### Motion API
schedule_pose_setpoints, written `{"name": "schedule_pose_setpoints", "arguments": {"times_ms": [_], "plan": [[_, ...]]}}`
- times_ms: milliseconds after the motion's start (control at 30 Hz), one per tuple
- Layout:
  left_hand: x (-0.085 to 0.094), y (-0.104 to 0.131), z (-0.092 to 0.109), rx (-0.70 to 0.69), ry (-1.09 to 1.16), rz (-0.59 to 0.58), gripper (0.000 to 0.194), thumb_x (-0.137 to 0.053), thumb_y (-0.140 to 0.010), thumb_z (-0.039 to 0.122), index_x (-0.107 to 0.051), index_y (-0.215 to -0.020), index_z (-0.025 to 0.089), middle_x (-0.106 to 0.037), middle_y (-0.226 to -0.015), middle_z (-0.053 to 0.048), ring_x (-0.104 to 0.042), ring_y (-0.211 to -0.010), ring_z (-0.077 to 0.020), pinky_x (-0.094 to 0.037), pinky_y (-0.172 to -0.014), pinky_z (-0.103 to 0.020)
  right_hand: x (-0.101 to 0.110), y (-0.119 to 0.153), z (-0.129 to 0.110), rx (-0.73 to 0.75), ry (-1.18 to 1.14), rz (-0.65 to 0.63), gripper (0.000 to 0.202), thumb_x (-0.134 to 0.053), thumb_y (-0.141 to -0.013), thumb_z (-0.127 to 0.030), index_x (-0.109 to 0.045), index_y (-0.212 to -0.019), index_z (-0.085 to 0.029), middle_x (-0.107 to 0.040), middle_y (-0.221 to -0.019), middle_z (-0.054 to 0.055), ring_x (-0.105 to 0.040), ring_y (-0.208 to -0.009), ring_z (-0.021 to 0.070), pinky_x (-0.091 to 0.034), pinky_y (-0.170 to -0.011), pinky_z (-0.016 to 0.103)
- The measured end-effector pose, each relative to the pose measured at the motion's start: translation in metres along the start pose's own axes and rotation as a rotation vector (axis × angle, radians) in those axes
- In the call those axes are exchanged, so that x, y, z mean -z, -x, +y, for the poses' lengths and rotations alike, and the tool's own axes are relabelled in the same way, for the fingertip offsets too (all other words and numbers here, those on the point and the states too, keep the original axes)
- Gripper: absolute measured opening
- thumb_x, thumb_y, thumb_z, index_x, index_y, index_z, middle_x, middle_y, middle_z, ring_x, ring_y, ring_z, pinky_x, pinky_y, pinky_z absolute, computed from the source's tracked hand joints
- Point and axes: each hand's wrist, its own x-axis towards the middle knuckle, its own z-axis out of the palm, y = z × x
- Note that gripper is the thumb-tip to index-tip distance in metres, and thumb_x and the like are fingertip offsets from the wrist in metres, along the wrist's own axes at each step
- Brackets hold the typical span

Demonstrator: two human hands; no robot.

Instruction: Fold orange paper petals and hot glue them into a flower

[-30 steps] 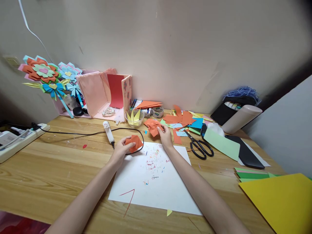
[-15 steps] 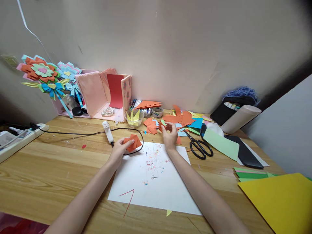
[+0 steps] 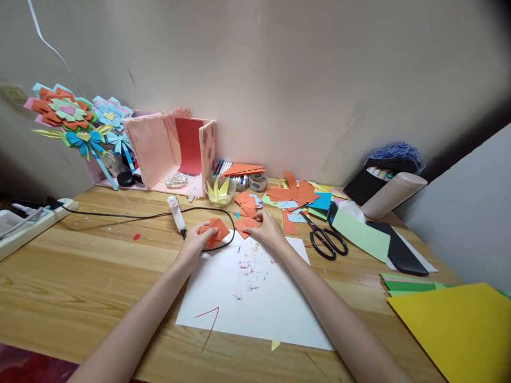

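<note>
My left hand (image 3: 194, 242) pinches several folded orange paper pieces (image 3: 216, 234) between thumb and fingers, above the far left corner of a white paper sheet (image 3: 255, 314). Just to the right, my right hand (image 3: 268, 229) grips another folded orange paper piece (image 3: 244, 227) by its right side. Behind that piece, more orange folded pieces (image 3: 246, 204) lie on the table, partly overlapping it in view. A white glue gun (image 3: 176, 214) lies behind my left hand, its black cord curving around the orange pieces. Marks and coloured specks dot the white sheet.
Black-handled scissors (image 3: 325, 238) lie right of my right hand. Behind are orange paper scraps (image 3: 295, 192), a bowl with a yellow paper shape (image 3: 219, 191), and a pink box (image 3: 154, 151). Paper flowers (image 3: 67, 111) stand left; yellow sheets (image 3: 459, 324) lie right.
My right hand has moved left and toward me from the scraps, bringing an orange piece closer to my left hand. My left hand keeps its hold with little movement.
</note>
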Motion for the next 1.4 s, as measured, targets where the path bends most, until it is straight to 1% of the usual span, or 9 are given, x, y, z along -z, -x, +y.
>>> {"name": "schedule_pose_setpoints", "arguments": {"times_ms": [100,200,367,500,600,700,900,1167,1400], "plan": [[-0.001,0.000,-0.001,0.022,-0.015,0.009,0.039,-0.071,-0.058,0.036,-0.063,-0.088,0.013,-0.067,-0.086,-0.007,-0.059,-0.077,-0.0163,-0.043,-0.070,-0.025,0.001,0.001,-0.003,-0.051,-0.063,-0.090,0.044,-0.076,-0.051,-0.039,-0.056,-0.084,-0.017,-0.061,-0.086,0.006,-0.054,-0.081,0.0218,-0.040,-0.067,0.031],[-0.001,0.000,-0.001,0.017,-0.039,0.017,0.038,-0.070,-0.059,0.040,-0.063,-0.083,0.012,-0.066,-0.080,-0.005,-0.058,-0.071,-0.0149,-0.041,-0.065,-0.023,0.006,0.001,-0.008,-0.122,-0.246,-0.168,0.033,-0.073,-0.054,-0.030,-0.058,-0.080,-0.016,-0.063,-0.083,0.005,-0.056,-0.074,0.0191,-0.041,-0.063,0.029],[-0.001,-0.002,-0.003,0.001,-0.069,0.098,0.037,-0.068,-0.059,0.045,-0.062,-0.076,0.013,-0.064,-0.070,-0.002,-0.055,-0.065,-0.0137,-0.037,-0.060,-0.022,0.016,0.001,-0.025,-0.219,-0.770,-0.274,0.028,-0.065,-0.066,-0.038,-0.062,-0.083,-0.016,-0.065,-0.084,0.004,-0.058,-0.072,0.0150,-0.042,-0.062,0.025],[-0.001,-0.003,-0.006,-0.007,-0.036,0.055,0.041,-0.070,-0.057,0.046,-0.064,-0.080,0.013,-0.067,-0.077,-0.004,-0.058,-0.069,-0.0160,-0.041,-0.064,-0.024,0.005,0.009,-0.044,-0.242,-1.058,-0.275,0.029,-0.066,-0.066,-0.041,-0.065,-0.085,-0.018,-0.067,-0.092,0.005,-0.060,-0.082,0.0153,-0.044,-0.070,0.025],[-0.003,-0.003,-0.008,-0.017,-0.011,0.008,0.040,-0.070,-0.059,0.045,-0.065,-0.083,0.014,-0.068,-0.083,-0.005,-0.061,-0.075,-0.0177,-0.044,-0.070,-0.027,-0.006,0.016,-0.051,-0.222,-1.036,-0.199,0.030,-0.069,-0.062,-0.038,-0.066,-0.083,-0.016,-0.068,-0.091,0.006,-0.061,-0.083,0.0172,-0.045,-0.076,0.028],[-0.003,-0.003,-0.009,-0.024,0.015,-0.012,0.038,-0.069,-0.061,0.042,-0.065,-0.086,0.014,-0.069,-0.088,-0.005,-0.061,-0.080,-0.0181,-0.044,-0.076,-0.028,-0.011,0.021,-0.055,-0.192,-0.930,-0.116,0.029,-0.069,-0.062,-0.036,-0.065,-0.080,-0.014,-0.068,-0.085,0.005,-0.061,-0.080,0.0178,-0.045,-0.075,0.030],[-0.004,-0.001,-0.008,0.001,0.013,-0.003,0.039,-0.069,-0.061,0.042,-0.063,-0.086,0.013,-0.068,-0.087,-0.006,-0.061,-0.079,-0.0179,-0.046,-0.075,-0.029,-0.013,0.026,-0.059,-0.166,-0.849,-0.116,0.026,-0.068,-0.063,-0.036,-0.061,-0.073,-0.014,-0.065,-0.073,0.002,-0.059,-0.070,0.0157,-0.045,-0.066,0.027],[-0.004,-0.001,-0.009,-0.049,-0.074,-0.020,0.039,-0.067,-0.062,0.046,-0.064,-0.085,0.014,-0.068,-0.081,-0.004,-0.062,-0.076,-0.0184,-0.047,-0.070,-0.028,-0.026,0.029,-0.057,-0.236,-1.019,-0.133,0.032,-0.070,-0.061,-0.037,-0.063,-0.083,-0.014,-0.068,-0.090,0.007,-0.062,-0.080,0.0191,-0.047,-0.074,0.032],[-0.005,0.000,-0.009,-0.065,-0.099,-0.018,0.038,-0.066,-0.064,0.044,-0.065,-0.086,0.013,-0.068,-0.085,-0.006,-0.061,-0.080,-0.0196,-0.046,-0.075,-0.030,-0.028,0.032,-0.060,-0.219,-1.087,-0.087,0.031,-0.070,-0.061,-0.037,-0.064,-0.084,-0.015,-0.068,-0.091,0.006,-0.063,-0.083,0.0201,-0.048,-0.078,0.033]]}}
